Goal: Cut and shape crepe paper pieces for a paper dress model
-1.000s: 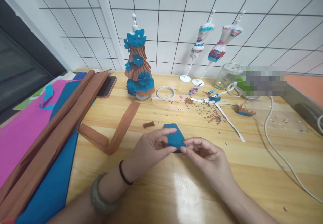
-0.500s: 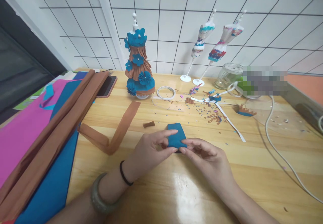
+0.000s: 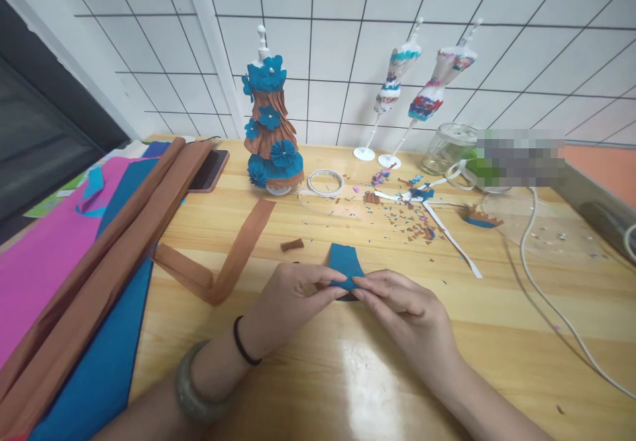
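A small piece of blue crepe paper is held just above the wooden table, its near edge pinched between both hands. My left hand grips that edge between thumb and index finger. Close beside it, my right hand pinches the paper's near right corner, thumb below and fingers on top. The fingertips of the two hands almost meet. Beyond them a short brown paper piece lies on the table, and a folded brown crepe strip lies to the left.
Behind stands a dress form in blue and brown paper. Right of it are a tape roll, two bare-stand dress forms, paper scraps and a glass jar. Crepe sheets and a phone lie left; a white cable runs right.
My left index finger has come down from the paper's upper face to its near edge. Both hands now pinch that edge close together, and the edge looks more gathered.
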Demonstrator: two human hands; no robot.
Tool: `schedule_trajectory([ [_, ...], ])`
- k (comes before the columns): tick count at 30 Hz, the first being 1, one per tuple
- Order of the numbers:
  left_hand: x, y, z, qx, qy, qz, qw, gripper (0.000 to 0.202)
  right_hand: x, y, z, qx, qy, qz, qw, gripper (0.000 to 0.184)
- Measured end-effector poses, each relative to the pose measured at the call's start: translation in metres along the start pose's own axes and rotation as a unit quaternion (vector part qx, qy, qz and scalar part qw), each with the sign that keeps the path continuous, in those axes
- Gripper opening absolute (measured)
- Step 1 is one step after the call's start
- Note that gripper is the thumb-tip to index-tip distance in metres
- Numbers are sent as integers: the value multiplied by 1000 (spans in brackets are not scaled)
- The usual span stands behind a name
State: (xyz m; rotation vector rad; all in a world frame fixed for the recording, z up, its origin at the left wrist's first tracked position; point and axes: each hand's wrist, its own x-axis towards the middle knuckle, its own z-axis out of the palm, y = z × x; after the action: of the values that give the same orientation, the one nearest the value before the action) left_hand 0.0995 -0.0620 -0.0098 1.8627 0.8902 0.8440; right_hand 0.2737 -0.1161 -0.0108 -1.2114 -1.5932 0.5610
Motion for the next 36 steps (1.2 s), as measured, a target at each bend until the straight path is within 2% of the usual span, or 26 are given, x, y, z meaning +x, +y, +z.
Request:
schedule_trajectory([
  [7, -1, -2, -1, 33, 17, -1, 999, 27, 0, 0, -1, 7, -22, 3, 1000, 29],
  [14, 0, 1, -2, 6, 5, 9, 1000, 11, 0, -1, -2, -7, -20, 23, 1000, 18],
  [25, 1, 4, -2, 15, 10, 9, 1000, 5, 1, -2, -1, -19, -17, 18, 1000, 16],
  [30, 1, 4, -2, 18, 4, 29, 999, 5, 0, -2, -2, -13, -25, 24, 999, 13],
  [33, 1, 4, -2, 14, 9, 34, 999, 5, 0, 0, 0, -2, -22, 47, 999, 10],
  [36, 1, 4, -1, 13, 16, 30, 999, 5, -2, 3, 2, 28, -1, 102, 994, 7],
])
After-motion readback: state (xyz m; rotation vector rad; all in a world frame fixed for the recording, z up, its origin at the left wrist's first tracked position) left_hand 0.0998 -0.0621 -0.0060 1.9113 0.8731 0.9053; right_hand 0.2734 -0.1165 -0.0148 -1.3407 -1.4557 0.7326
